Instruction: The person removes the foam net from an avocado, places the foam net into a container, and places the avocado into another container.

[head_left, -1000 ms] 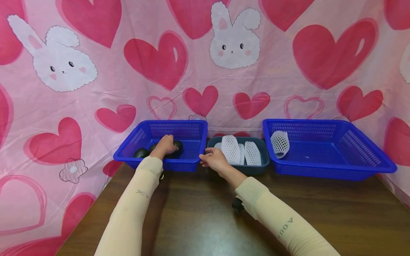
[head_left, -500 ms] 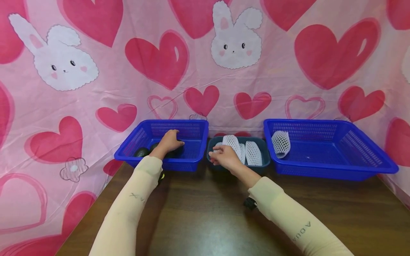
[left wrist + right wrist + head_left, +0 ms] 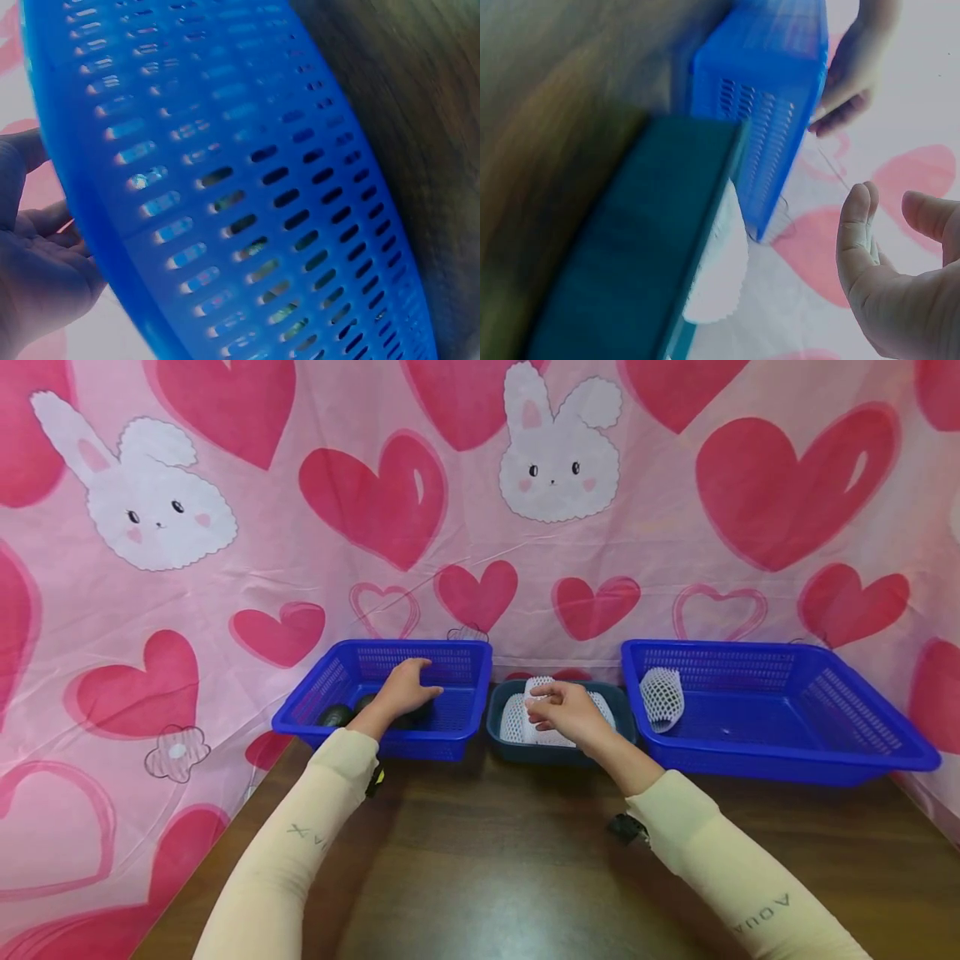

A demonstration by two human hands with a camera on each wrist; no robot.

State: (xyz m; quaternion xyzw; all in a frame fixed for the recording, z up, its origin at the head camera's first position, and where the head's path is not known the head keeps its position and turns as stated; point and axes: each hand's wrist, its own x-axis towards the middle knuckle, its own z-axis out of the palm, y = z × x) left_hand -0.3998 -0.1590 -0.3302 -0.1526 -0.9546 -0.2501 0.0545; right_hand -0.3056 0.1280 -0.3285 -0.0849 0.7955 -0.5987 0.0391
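My left hand (image 3: pixel 402 690) hovers inside the left blue basket (image 3: pixel 438 747), fingers spread and thumb apart. Close beneath it lie dark green avocados, one (image 3: pixel 335 716) plain at the left, another (image 3: pixel 414 718) partly covered by the hand. In the left wrist view, the fingers (image 3: pixel 52 219) show past the basket's rim with nothing between them. Over a dark teal bin (image 3: pixel 540 755) is my right hand (image 3: pixel 572 715), fingers loosely bent and holding nothing. White foam net sleeves (image 3: pixel 514 722) fill that bin, partly hidden by the hand. The right wrist view shows its thumb (image 3: pixel 928 214) apart from the fingers.
A second blue basket (image 3: pixel 795 762) stands on the right. In its left end sits a foam net (image 3: pixel 662 700) with something dark showing through the mesh. Both baskets and the bin stand along the back of the brown wooden table (image 3: pixel 480 860), before a pink heart-patterned cloth (image 3: pixel 465 543).
My right hand has moved right, from the left basket's corner to over the foam sleeves in the bin. My left hand has risen slightly off the avocados and its fingers have opened.
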